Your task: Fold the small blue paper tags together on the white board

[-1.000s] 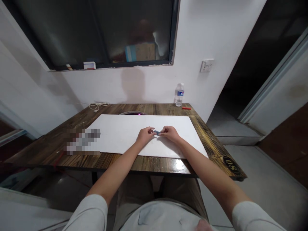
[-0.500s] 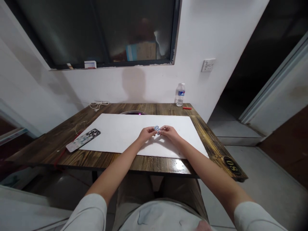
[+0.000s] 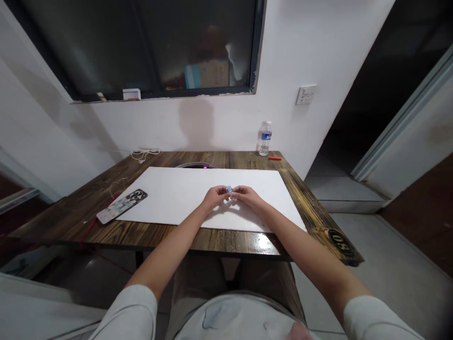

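Note:
My left hand and my right hand meet over the middle of a white sheet lying on a dark wooden table. Both hands pinch one small blue-and-white folded piece between their fingertips, held just above the sheet. The piece is tiny and I cannot make out what it is. My forearms reach out from the table's near edge.
A phone lies at the sheet's left corner. A water bottle and a red pen stand at the back right by the wall. A white cable lies at the back left. An open doorway is to the right.
The small piece has been turned up between my fingertips and now looks narrower and more upright. My hands stayed in the same place.

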Action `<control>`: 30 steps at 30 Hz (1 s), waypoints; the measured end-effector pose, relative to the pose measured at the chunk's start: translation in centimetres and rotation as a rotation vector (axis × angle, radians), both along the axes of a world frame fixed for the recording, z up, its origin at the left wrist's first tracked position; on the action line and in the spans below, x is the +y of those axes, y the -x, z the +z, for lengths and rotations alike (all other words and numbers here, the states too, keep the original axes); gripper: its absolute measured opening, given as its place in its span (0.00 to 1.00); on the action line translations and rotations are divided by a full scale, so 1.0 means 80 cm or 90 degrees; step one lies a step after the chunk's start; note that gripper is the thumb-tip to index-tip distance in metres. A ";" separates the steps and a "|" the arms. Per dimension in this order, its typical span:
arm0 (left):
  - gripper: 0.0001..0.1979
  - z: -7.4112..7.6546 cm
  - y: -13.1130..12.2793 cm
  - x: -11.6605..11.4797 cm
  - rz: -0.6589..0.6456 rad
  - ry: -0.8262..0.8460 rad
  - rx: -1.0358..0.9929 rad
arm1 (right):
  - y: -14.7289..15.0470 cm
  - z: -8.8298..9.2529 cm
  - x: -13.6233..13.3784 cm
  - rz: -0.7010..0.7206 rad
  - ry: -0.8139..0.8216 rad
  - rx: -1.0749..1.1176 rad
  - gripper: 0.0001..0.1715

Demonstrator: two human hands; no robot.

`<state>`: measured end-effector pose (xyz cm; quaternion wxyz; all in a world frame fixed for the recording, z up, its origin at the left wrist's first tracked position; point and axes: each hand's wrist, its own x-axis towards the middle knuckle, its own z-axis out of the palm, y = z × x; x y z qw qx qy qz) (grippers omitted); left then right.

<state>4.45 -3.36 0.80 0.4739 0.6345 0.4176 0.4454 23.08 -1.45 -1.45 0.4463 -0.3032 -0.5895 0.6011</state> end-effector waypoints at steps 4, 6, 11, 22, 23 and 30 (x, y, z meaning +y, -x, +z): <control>0.22 0.001 0.000 0.000 0.019 0.017 0.010 | 0.001 0.005 -0.003 -0.014 -0.016 -0.022 0.21; 0.22 0.003 0.000 -0.001 0.019 0.017 0.017 | 0.001 0.007 -0.005 -0.023 -0.021 -0.034 0.21; 0.23 0.007 -0.001 -0.005 0.014 0.026 0.028 | 0.001 0.008 -0.006 -0.051 -0.047 -0.054 0.22; 0.21 0.006 -0.001 -0.006 -0.028 0.037 0.028 | 0.000 0.001 -0.002 -0.064 -0.051 -0.054 0.23; 0.20 0.006 0.000 -0.006 -0.039 0.031 0.026 | 0.000 0.001 -0.002 -0.060 -0.043 -0.048 0.24; 0.21 0.007 0.001 -0.006 -0.068 0.014 0.016 | 0.001 0.005 -0.004 -0.040 -0.020 -0.041 0.25</control>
